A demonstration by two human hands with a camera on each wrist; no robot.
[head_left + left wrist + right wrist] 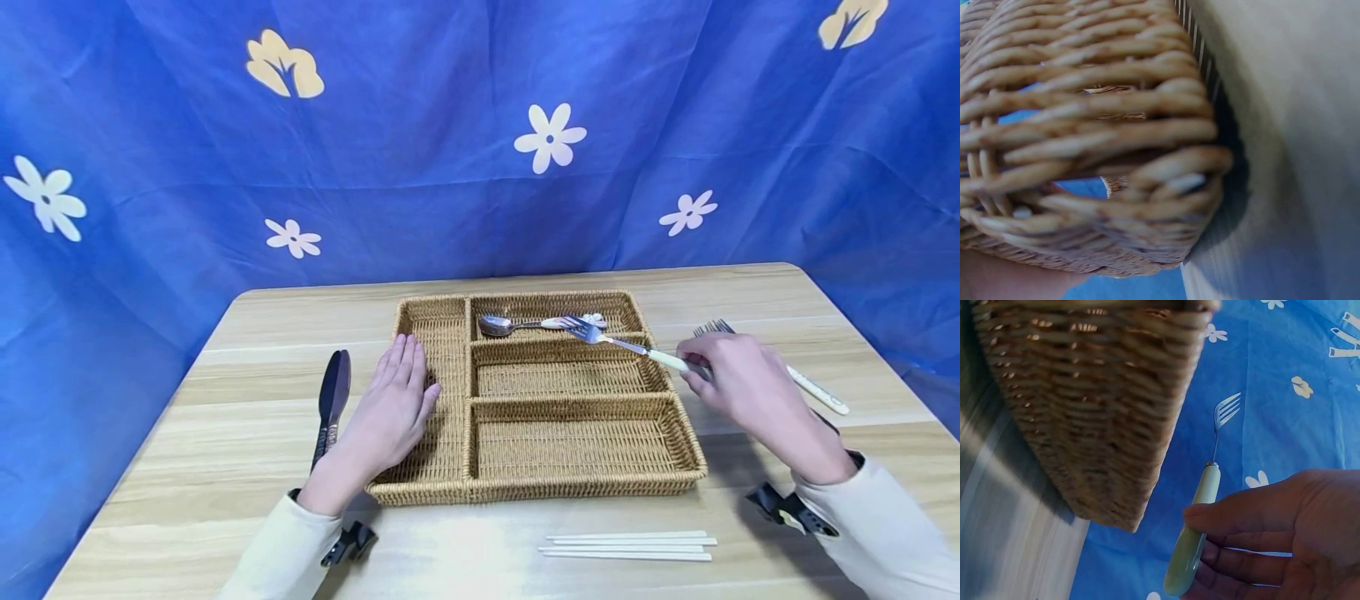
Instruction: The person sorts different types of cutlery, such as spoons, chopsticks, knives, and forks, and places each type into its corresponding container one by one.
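Observation:
My right hand (pixel 738 379) pinches a fork (pixel 666 360) by its pale green handle, thumb against fingers. In the head view its tines point left, over the right side of a wicker tray (pixel 585 485). The right wrist view shows the fork (pixel 1196 534) raised beside the tray's woven wall (pixel 1097 412). My left hand (pixel 390 406) rests with straight fingers on the tray's left rim. A spoon (pixel 517 325) with a white decorated handle end lies in the tray's back right compartment. Another fork (pixel 817 392) lies on the table, partly hidden behind my right hand.
Two dark knives (pixel 332 400) lie on the table (pixel 187 467) left of the tray, handles partly hidden by my left wrist. Several white chopsticks (pixel 628 547) lie in front of the tray. A blue flowered cloth (pixel 420 167) hangs behind the table.

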